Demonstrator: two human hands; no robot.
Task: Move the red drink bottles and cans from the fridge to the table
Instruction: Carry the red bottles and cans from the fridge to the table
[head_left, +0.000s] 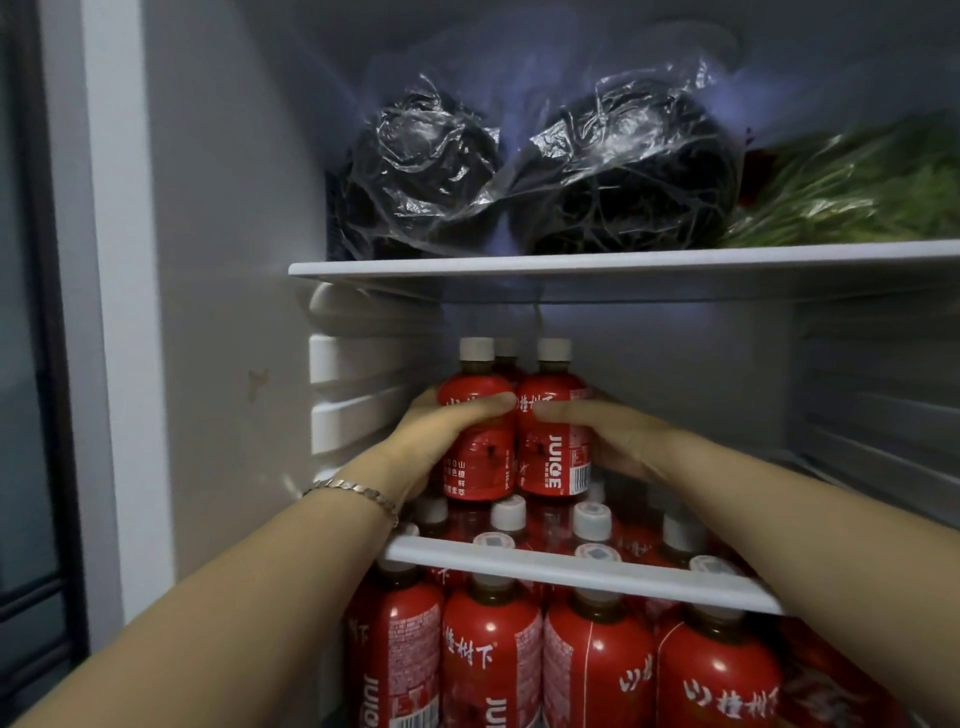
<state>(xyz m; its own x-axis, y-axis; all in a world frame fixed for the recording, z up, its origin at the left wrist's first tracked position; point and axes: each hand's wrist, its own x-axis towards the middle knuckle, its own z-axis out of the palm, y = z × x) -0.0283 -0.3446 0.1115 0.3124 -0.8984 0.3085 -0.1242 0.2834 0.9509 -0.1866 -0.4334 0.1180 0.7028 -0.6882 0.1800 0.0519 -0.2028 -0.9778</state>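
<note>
Both stretched forward palms inward, left grip wraps the left bottle, right grip the right bottle.

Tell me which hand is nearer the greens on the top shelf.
Right. The right hand grips the right bottle, below-left of the greens; the left hand grips the left bottle, farther left.

Right upper bottle: "JUICE", vertical, white; barcode beside it.
Left upper bottle: small white Chinese characters, partly covered.
Lower middle bottle: "楂树下"; "JU" below.
Lower right bottle: "楂树下".
</note>
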